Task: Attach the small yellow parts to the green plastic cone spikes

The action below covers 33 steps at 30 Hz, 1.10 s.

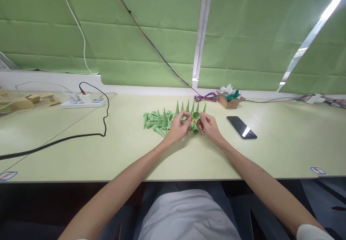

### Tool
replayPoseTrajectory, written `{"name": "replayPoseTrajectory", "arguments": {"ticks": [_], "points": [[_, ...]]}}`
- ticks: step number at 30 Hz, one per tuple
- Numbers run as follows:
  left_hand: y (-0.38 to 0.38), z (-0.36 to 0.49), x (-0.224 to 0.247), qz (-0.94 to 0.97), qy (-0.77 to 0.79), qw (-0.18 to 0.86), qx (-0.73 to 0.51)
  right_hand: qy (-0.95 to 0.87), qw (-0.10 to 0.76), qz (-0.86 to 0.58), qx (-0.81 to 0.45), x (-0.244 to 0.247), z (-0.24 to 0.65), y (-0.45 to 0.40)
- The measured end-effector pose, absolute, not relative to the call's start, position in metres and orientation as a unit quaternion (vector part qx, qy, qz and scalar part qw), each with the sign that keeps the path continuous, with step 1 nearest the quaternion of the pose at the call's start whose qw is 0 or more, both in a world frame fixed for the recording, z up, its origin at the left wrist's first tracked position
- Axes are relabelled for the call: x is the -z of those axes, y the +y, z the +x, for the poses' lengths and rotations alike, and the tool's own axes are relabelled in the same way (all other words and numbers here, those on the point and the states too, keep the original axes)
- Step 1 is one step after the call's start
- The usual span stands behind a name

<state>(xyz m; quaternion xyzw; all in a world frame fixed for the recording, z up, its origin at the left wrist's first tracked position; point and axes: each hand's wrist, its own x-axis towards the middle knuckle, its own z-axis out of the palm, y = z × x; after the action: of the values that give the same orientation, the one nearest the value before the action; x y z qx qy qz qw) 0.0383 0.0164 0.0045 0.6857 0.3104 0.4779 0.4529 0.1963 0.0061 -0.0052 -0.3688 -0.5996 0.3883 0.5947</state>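
My right hand (209, 127) pinches a green plastic spike (196, 115) whose round hollow end faces up toward me. Close on its left, my left hand (178, 126) has thumb and fingers pressed together; whatever they hold is too small or hidden to name. A small brass-coloured piece (193, 121) shows between the hands. Just below the held spike, another green spike (195, 130) shows its open round end. Around and behind my hands, several more green spikes (164, 119) stand on their caps or lie on their sides in a cluster.
A black phone (241, 127) lies right of my hands. Behind it stands a small cardboard box (229, 101) with clear and green plastic, beside a coil of red and blue wire (205, 97). A power strip (85, 102) with a black cable (81, 136) is on the left.
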Motion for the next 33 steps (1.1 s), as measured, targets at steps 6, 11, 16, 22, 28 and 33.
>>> {"name": "replayPoseTrajectory", "arguments": {"ticks": [6,11,16,22,28,33], "points": [[0.023,0.041,-0.003,0.61,0.344,0.555,-0.448,-0.644,0.565,-0.372,-0.358,0.006,0.198,0.007],[0.025,0.041,-0.003,0.598,0.336,0.598,-0.414,-0.643,0.562,-0.372,-0.365,0.008,0.198,0.008],[0.024,0.038,-0.004,0.621,0.307,0.598,-0.403,-0.642,0.56,-0.37,-0.371,0.008,0.2,0.009],[0.021,0.034,-0.006,0.679,0.281,0.552,-0.394,-0.628,0.563,-0.359,-0.4,0.005,0.199,0.007],[0.017,0.034,-0.001,0.757,0.29,0.422,-0.405,-0.593,0.563,-0.379,-0.432,0.003,0.2,0.005],[0.019,0.036,0.006,0.802,0.28,0.296,-0.438,-0.597,0.555,-0.413,-0.405,0.009,0.203,0.01]]}}
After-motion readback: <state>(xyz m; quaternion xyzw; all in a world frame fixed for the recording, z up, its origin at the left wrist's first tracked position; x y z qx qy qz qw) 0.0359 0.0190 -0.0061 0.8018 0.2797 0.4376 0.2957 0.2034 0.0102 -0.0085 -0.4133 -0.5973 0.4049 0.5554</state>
